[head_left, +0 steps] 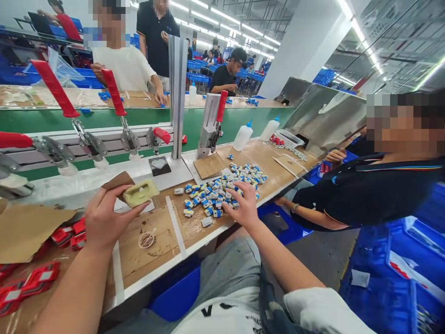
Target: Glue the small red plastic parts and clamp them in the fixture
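My left hand [106, 217] is closed on a pale yellow block [148, 189] with an oblong hollow in its upper face, thumb on the near side and fingers behind. A brown flat piece [118, 180] juts out beside the block; whether the hand holds it too, I cannot tell. At the near right side of a heap of small blue, white and yellow plastic parts [208, 197] is my right hand [246, 206], its fingers curved and apart. No part shows between those fingers, though their tips overlap the heap.
Red-handled toggle clamps [127, 134] line a metal rail at the back left. Red plastic parts [31, 287] and cardboard [31, 232] lie at left. Two white bottles [243, 135] stand behind the heap. A person in black [375, 190] sits at right; others work across the bench.
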{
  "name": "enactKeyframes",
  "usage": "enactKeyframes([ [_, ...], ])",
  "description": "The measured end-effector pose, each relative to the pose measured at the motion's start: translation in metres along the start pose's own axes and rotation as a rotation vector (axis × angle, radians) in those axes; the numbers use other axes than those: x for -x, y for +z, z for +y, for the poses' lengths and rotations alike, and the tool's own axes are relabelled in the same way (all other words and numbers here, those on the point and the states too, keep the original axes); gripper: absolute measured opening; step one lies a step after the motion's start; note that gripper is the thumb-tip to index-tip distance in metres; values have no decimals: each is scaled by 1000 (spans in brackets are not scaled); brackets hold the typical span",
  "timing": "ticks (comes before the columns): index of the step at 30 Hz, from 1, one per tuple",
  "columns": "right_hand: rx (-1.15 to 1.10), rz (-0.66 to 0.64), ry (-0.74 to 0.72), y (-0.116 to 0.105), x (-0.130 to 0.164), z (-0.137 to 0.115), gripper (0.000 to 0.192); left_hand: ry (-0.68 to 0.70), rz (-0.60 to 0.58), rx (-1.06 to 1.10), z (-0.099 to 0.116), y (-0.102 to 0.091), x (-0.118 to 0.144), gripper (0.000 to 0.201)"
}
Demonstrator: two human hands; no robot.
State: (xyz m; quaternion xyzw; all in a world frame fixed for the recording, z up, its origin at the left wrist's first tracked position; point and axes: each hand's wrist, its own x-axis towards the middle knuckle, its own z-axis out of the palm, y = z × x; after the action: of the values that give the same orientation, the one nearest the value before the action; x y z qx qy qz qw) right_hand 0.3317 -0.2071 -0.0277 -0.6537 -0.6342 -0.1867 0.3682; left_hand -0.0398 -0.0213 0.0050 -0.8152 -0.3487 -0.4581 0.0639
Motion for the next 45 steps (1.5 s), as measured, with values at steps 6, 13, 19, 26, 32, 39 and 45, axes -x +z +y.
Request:
enactKeyframes([
  [6, 106, -230, -25, -4, 29, 82, 38, 7, -47, -46, 3, 10, 1, 46],
  [13, 286, -169, 179, -5, 16, 124, 47, -122, -84, 4, 6, 8, -3, 43],
  [19, 325, -181, 395, -1, 5, 173, 77, -140, -111, 41, 9, 9, -7, 40],
  [26, 213, -283, 370, 21, -37, 218, 72, -205, -95, 36, 11, 8, -11, 38],
  [32, 176, -255, 377, 29, -75, 208, 67, -217, -113, 30, 13, 6, -12, 37],
  [39, -86, -450, -161, 16, -68, 104, 57, -205, -108, 15, 10, 8, -11, 40],
  [45, -20, -504, -173, 14, -49, 92, 45, -185, -125, 9, 11, 4, -9, 40],
])
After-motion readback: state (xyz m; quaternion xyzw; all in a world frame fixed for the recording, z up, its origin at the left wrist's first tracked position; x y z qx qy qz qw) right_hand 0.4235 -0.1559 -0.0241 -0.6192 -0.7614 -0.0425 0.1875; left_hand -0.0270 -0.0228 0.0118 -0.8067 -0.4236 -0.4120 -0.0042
